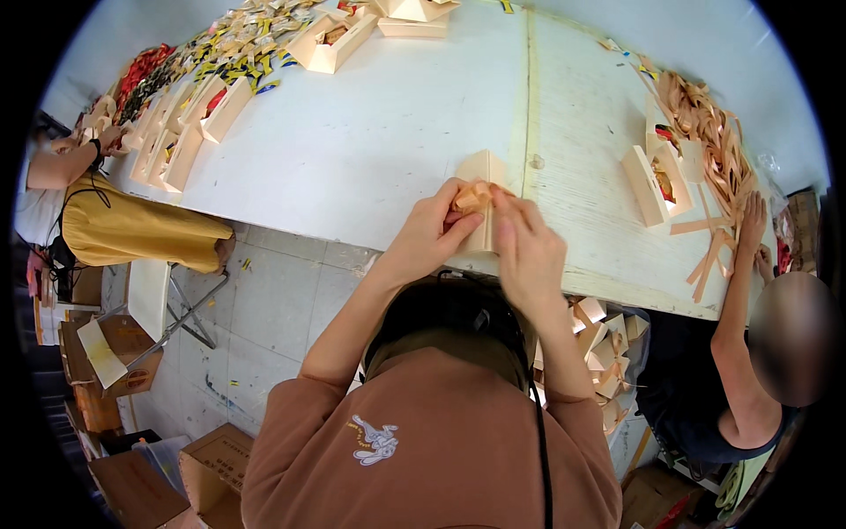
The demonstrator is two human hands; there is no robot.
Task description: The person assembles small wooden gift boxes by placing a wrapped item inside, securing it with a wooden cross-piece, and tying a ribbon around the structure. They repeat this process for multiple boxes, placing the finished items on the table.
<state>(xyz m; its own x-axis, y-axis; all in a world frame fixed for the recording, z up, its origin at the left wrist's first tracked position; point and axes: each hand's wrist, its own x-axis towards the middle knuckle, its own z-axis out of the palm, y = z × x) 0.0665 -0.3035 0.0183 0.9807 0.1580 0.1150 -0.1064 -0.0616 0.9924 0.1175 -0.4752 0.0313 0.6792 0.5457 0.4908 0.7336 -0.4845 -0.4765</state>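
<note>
A cream paper gift box [481,165] lies at the table's near edge, between my two hands. Around its middle is a peach satin ribbon [474,196], bunched in loops on top. My left hand [430,227] is closed, its thumb and fingers pinching the ribbon loops from the left. From the right, my right hand [532,249] grips the ribbon too, fingers bent and close together; the exact end it holds is partly covered by the fingers. Both hands touch or almost touch the box top.
Loose peach ribbons [712,145] heap at the far right beside open filled boxes [645,187] and a co-worker's hand [752,220]. Small wrapped packets [238,48] and more open boxes [176,157] stand at left near another person. A bag of finished boxes [608,353] sits below the table.
</note>
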